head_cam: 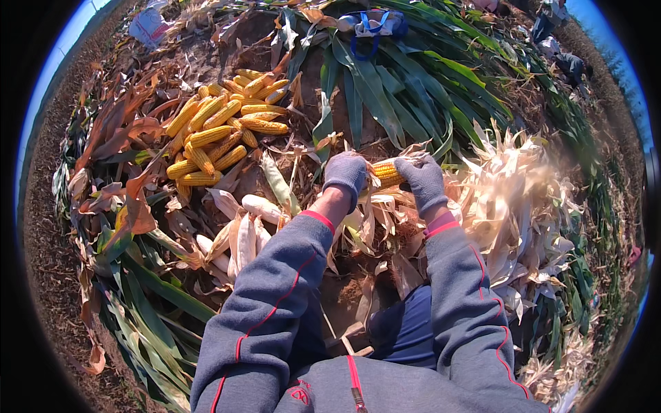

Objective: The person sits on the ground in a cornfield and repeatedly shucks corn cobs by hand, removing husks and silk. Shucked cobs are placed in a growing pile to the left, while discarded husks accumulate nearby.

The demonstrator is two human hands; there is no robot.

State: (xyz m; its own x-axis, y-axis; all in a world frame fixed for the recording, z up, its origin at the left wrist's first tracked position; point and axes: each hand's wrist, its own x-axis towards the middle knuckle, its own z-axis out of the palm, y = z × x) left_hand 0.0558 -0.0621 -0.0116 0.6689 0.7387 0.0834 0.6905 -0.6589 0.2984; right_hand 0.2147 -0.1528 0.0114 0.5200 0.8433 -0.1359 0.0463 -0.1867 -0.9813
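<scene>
Both my hands, in grey knit gloves, hold one ear of corn (388,174) whose yellow kernels show between them. My left hand (347,176) grips its left end. Around the right end my right hand (422,181) is closed, with dry husk sticking out above the fingers. Loose husk strips hang below the ear. To the left lies a pile of husked yellow corn ears (219,126). Nearer me, left of my left forearm, are several ears still in pale husks (244,242). A large heap of dry corn husks (521,206) stands right of my right hand.
Green corn stalks with long leaves (413,93) spread over the ground ahead. On them rests a bag with blue handles (379,26). A white sack (150,27) lies at the far left. People (570,67) are at the far right. More stalks (150,320) lie at lower left.
</scene>
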